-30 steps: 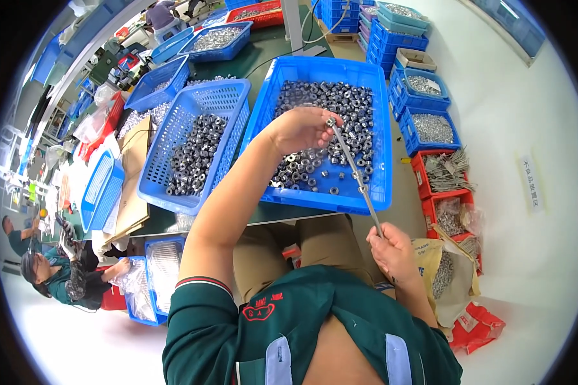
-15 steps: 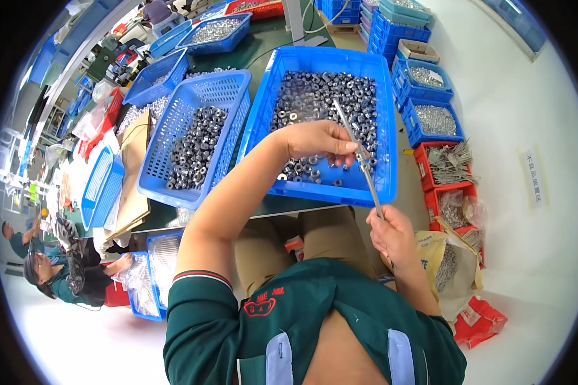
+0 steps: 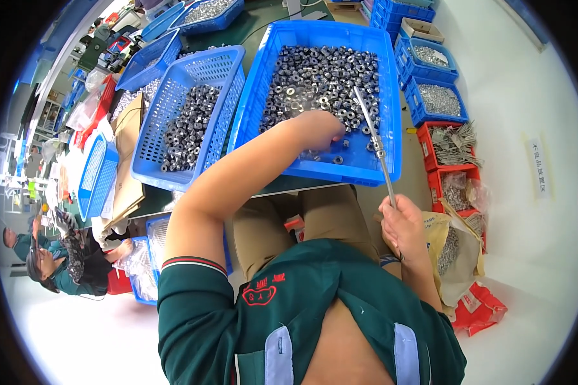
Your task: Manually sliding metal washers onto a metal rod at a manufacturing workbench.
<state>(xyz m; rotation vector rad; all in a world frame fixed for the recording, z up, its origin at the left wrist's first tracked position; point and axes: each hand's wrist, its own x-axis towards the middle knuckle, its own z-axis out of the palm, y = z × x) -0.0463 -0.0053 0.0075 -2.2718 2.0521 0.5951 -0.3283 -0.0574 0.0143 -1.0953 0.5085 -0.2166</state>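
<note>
Metal rod [image 3: 374,138] in right hand [image 3: 401,224], tip up-left over blue tray [image 3: 392,109]

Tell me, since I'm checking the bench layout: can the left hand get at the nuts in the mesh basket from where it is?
Probably yes. The left hand is down among nuts in the solid blue tray, and the mesh basket sits right beside it on the left, open-topped, with nothing but the two low walls between.

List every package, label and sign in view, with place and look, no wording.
Wall sign: far right, narrow white strip with dark characters.
Red packet: floor, lower right, crumpled, white patch.
Brown paper sack: beside the right hand, open, holding metal parts.
</note>
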